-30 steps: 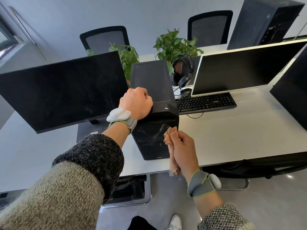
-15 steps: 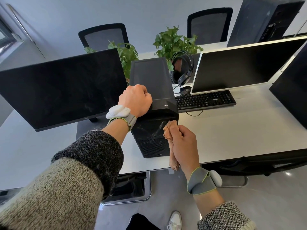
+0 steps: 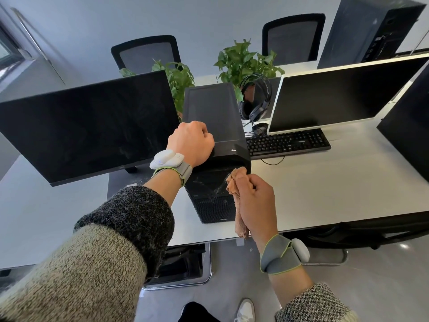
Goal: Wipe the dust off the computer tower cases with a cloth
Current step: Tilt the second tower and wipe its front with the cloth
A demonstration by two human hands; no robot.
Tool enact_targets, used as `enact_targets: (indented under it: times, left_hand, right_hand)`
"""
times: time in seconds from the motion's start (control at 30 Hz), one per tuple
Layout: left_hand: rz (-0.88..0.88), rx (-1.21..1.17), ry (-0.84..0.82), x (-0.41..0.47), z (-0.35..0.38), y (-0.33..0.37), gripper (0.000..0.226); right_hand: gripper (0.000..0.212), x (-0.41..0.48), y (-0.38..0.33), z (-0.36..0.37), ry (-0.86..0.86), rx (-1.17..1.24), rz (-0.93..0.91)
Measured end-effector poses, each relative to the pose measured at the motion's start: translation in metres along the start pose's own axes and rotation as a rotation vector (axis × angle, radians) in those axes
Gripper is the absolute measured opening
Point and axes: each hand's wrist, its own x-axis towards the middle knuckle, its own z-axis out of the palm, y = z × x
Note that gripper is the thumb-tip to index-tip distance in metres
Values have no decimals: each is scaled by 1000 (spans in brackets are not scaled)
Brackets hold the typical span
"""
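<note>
A dark monitor (image 3: 88,126) fills the left of the bench (image 3: 325,182), its screen edge just beside the computer tower case (image 3: 212,108) being dusted. The person's left grip (image 3: 190,142) is clenched into a fist on the front left corner of the case's top, apparently steadying it; whether the fingers hook over the edge cannot be seen. The case stands upright near the bench's front edge, and its front panel (image 3: 206,189) is streaked with pale dust smears. The right grip (image 3: 257,201) grasps a bunched tan cloth (image 3: 239,219), whose upper end touches the panel's upper right corner while its tail hangs down past the bench edge.

The front panel looks to be the face in hand, with the job far from finished. The next move probably calls for flattening the cloth against the panel and drawing it down and across while the fist braces the top.

There is little room on the case's left, where the monitor crowds it. Bare bench lies open on the right, short of the keyboard (image 3: 287,142) and its looping cable (image 3: 272,161). Headphones (image 3: 255,101) hang behind. A second tower (image 3: 369,31) waits at the far right, well apart.
</note>
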Motion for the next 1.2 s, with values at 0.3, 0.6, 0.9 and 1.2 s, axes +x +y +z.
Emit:
enact_targets:
  times: [0.3,0.6,0.9,1.2]
  left_hand:
    - [9,0,5,0,1,0,21]
    - [8,-1,6,0,0,0,21]
    - [14,4,5,1,1,0,21]
    - [21,-1,18,1,1,0,20]
  right_hand:
    - [40,-5,5,4,1,24,53]
    - [36,-3,23,12,-14,15,201]
    - [39,-3,5,16,-11,55,69]
    - [41,-2,-16,15,-6,9,-31]
